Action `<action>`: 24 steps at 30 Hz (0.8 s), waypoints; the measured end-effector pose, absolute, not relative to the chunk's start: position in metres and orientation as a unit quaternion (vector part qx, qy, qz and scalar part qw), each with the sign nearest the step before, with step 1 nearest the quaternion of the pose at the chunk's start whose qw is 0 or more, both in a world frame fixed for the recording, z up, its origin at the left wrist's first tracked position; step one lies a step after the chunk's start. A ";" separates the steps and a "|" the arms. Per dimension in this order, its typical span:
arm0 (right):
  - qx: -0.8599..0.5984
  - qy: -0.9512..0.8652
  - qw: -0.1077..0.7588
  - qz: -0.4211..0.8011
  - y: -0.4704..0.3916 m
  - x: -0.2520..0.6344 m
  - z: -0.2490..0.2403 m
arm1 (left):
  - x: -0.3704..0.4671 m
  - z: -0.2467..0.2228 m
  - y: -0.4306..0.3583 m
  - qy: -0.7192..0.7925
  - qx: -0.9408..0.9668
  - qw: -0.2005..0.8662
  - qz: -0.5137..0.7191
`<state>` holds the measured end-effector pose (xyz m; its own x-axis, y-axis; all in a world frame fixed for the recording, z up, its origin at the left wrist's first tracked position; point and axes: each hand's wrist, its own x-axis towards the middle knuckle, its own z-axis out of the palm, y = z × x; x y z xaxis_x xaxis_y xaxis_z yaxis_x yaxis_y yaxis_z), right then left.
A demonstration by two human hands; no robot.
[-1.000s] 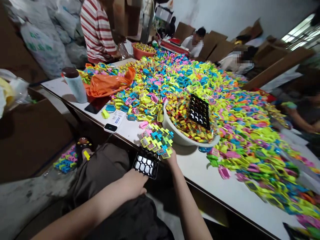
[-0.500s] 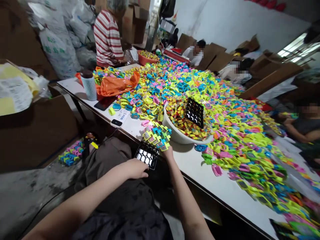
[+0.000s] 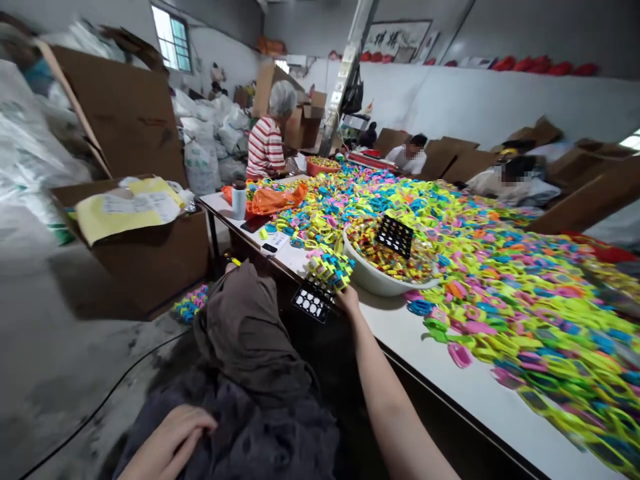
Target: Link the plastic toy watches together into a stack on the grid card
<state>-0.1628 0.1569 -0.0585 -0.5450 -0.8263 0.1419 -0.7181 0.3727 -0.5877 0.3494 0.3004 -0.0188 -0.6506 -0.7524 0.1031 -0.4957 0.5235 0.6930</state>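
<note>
My right hand [image 3: 349,300] is at the table's front edge, its fingers mostly hidden, gripping a black grid tray [image 3: 311,303] at its right side. The tray has rows of holes and juts out past the table edge. On its far part sits a cluster of small yellow, blue and pink plastic toy pieces [image 3: 330,265]. Over my lap rests my left hand [image 3: 183,430], with nothing in it and its fingers loosely stretched toward the right.
Colourful toy watches [image 3: 480,267] cover much of the table. A white basin [image 3: 373,283] of small wrapped pieces carries another black tray [image 3: 395,236]. A cup [image 3: 239,202], phones and an orange bag [image 3: 277,200] lie leftward. Several people sit around; a carton [image 3: 150,273] stands left.
My left hand has left the black tray's near end and drawn back to my lap. My right hand stays at the tray. The camera view has swung up and to the left.
</note>
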 end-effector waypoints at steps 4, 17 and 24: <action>-0.485 0.812 0.089 -0.314 0.159 -0.161 -0.058 | 0.399 -0.065 0.354 -0.777 0.509 0.235 -0.288; -0.469 0.824 0.094 -0.305 0.156 -0.163 -0.051 | 0.297 0.013 0.267 -0.862 0.352 0.139 -0.337; -0.433 0.838 0.093 -0.317 0.152 -0.161 -0.046 | 0.261 0.038 0.197 -0.855 0.252 0.101 -0.441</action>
